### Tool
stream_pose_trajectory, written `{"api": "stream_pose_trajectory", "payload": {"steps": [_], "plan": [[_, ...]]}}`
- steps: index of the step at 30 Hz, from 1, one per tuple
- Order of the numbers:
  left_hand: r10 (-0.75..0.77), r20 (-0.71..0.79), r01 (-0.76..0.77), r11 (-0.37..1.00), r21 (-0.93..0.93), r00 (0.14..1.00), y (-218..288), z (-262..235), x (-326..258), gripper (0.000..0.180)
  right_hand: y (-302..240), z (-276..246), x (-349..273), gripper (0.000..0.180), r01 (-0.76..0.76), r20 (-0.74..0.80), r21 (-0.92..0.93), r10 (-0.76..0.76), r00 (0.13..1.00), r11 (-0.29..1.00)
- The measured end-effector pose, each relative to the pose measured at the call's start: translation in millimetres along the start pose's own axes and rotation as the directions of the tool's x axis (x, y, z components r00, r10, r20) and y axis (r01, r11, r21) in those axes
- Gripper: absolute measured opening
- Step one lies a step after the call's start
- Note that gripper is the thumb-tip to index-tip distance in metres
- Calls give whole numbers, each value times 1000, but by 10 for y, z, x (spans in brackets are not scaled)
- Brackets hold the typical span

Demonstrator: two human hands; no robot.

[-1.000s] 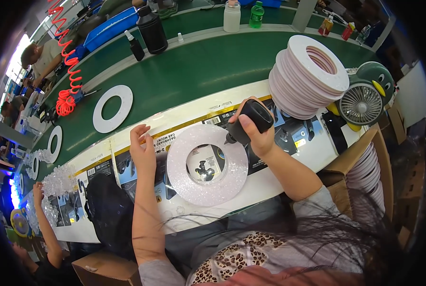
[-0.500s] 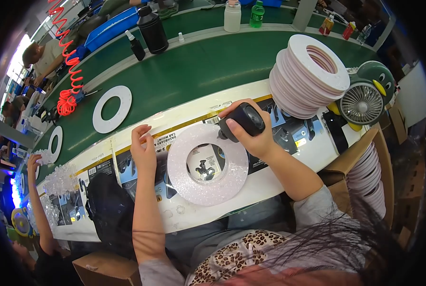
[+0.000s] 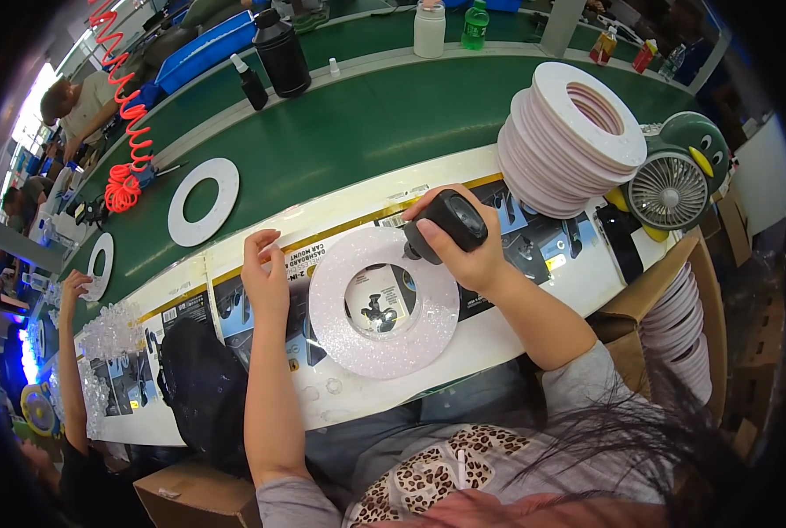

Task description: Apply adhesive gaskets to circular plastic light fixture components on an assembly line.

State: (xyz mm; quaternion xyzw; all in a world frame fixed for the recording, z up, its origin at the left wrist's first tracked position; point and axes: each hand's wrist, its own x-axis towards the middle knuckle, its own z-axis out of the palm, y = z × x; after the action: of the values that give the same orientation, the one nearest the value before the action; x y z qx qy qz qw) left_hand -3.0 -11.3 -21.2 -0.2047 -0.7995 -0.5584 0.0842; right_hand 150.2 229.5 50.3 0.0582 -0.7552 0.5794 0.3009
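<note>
My right hand [image 3: 470, 242] grips a black bottle [image 3: 448, 220], tipped over with its narrow tip down against the upper right of a white speckled ring [image 3: 331, 321]. This flat ring lies on the printed mat in front of me, and the mat's printing shows through its hole. My left hand [image 3: 266, 268] holds nothing; its fingers are loosely bent and apart, just past the ring's upper left edge.
A tall stack of white rings [image 3: 547, 158] stands at right beside a small fan [image 3: 668, 189]. More rings fill a cardboard box [image 3: 714, 326]. Another ring [image 3: 180, 211] lies on the green belt [image 3: 366, 114]. At left, a co-worker's hand [image 3: 74, 286] reaches past clear plastic pieces [image 3: 111, 333].
The co-worker's hand has moved outward to a ring on the belt at far left. The nearer belt ring has shifted slightly left. My hands have barely moved.
</note>
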Motion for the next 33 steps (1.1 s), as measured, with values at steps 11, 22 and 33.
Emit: {"api": "stream_pose_trajectory", "payload": {"steps": [11, 22, 33], "plan": [[-25, 8, 25, 1000, 2, 1000, 6, 11, -9, 21, 22, -1, -2, 16, -21, 1, 5, 21, 1000, 1000], [16, 2, -16, 1000, 12, 1000, -8, 8, 12, 21, 45, -1, 13, 16, -42, 12, -5, 42, 999, 999], [-17, 5, 17, 1000, 3, 1000, -3, 4, -1, 21, -7, -40, 22, 17, -25, -66, 34, 27, 997, 999]]}}
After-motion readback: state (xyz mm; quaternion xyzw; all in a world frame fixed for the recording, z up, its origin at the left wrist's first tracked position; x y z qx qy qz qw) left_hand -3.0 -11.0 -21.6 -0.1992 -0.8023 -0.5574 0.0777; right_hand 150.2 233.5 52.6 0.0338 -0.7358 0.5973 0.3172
